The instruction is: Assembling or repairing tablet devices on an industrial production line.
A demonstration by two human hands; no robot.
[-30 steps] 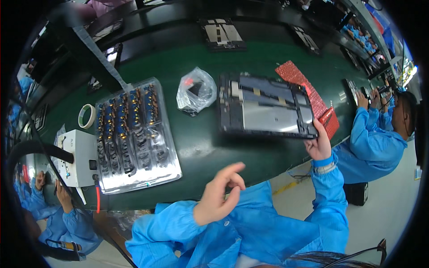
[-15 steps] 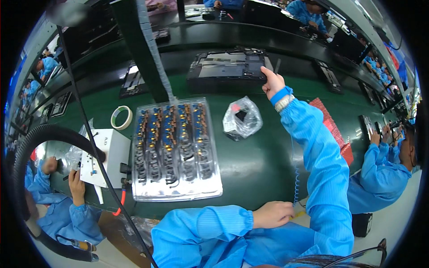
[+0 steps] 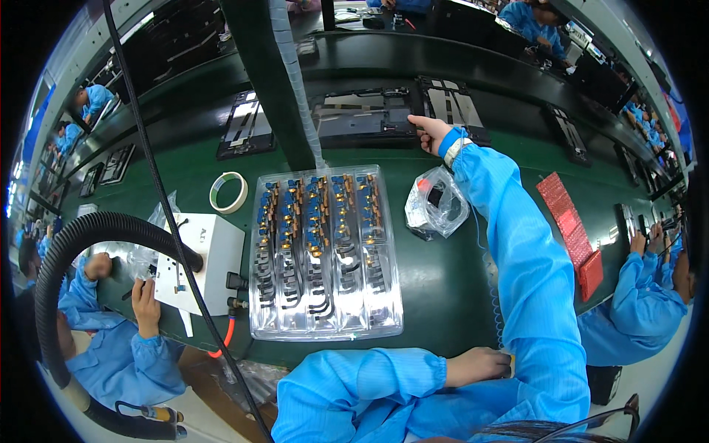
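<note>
My right hand (image 3: 434, 136) reaches to the far side of the bench, its thumb pressed on the right end of a dark flat device housing (image 3: 362, 111) and its other fingers curled beneath. A second housing (image 3: 452, 103) lies just behind and right of that hand. A blue band circles my right wrist, with a blue coiled cord (image 3: 496, 303) hanging down. Close to my body, my left hand (image 3: 478, 367) is curled by my right sleeve at a small yellow piece; its fingertips are partly hidden.
A clear tray (image 3: 325, 255) of small blue and copper-coloured parts stands mid-bench. Left are a tape roll (image 3: 228, 193), a white box (image 3: 203, 258) and a black hose (image 3: 111, 229). A plastic bag (image 3: 439, 203) and red bubble wrap (image 3: 569, 225) lie right. Co-workers sit on both sides.
The view has shifted, so the bench items sit further right. My right hand and the housing have moved left relative to the bench, uncovering the second housing. My left hand stays low.
</note>
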